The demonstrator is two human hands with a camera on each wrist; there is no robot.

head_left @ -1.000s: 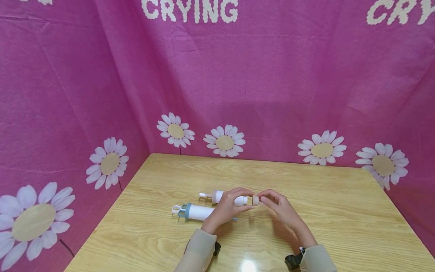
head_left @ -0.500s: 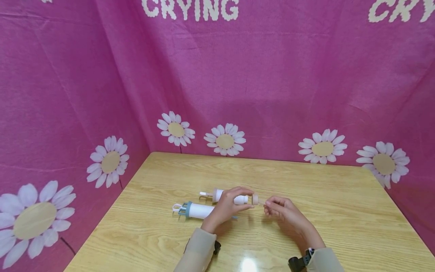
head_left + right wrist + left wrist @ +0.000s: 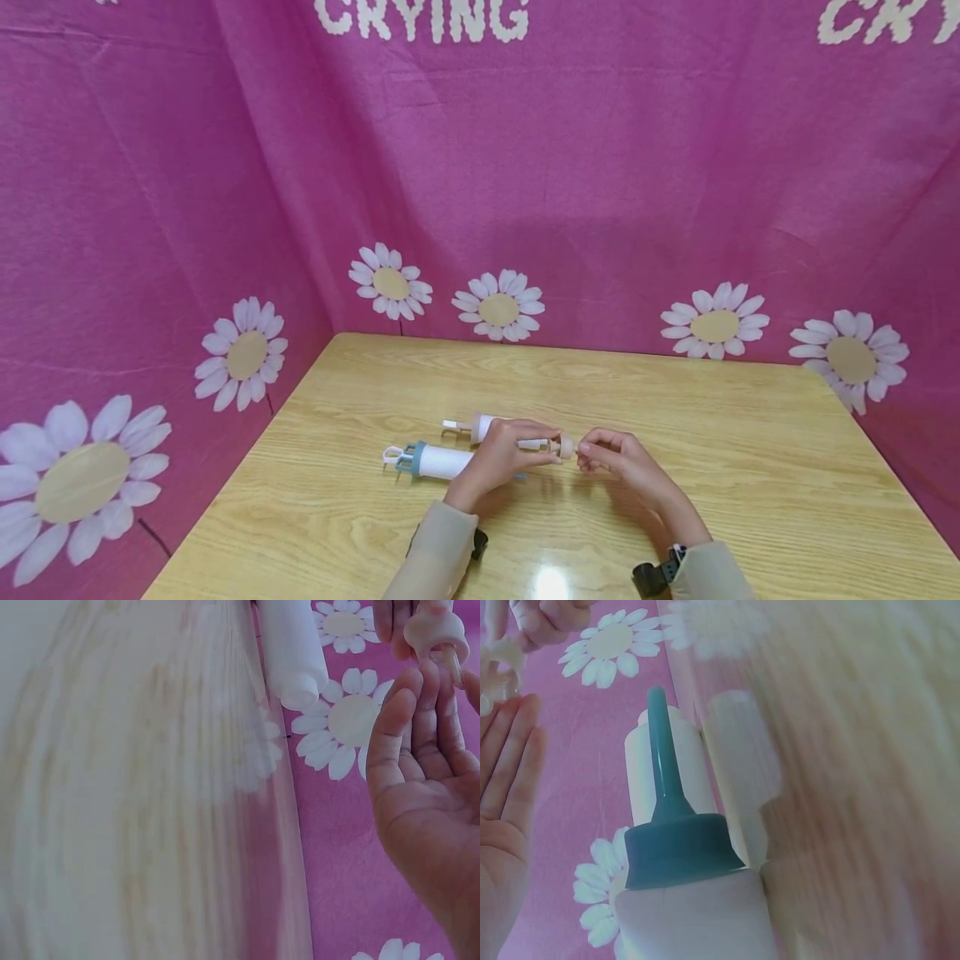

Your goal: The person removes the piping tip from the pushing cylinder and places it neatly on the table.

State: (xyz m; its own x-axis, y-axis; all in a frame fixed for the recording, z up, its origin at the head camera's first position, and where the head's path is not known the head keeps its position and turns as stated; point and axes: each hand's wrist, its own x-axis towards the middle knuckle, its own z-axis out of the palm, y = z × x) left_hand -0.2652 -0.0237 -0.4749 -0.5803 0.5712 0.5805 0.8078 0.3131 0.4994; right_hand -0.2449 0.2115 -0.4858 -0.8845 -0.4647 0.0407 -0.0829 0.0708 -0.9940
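Left hand (image 3: 501,461) and right hand (image 3: 617,457) fingertip to fingertip, fingers curled, forearms converging.

Pink daisy-print cloth (image 3: 600,167), teal-capped white tube (image 3: 438,461), wood-grain table (image 3: 750,467)

Wooden table (image 3: 720,433); pink cloth backdrop (image 3: 600,167) printed with white daisies (image 3: 498,309) and white lettering "CRYING" (image 3: 422,18); blue-capped white syringe-shaped dispenser (image 3: 429,461) lying on table

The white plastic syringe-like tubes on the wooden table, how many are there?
2. The white tube with the blue collar lies nearer the person; the white tube with the beige collar, behind it, is gripped by the left hand.
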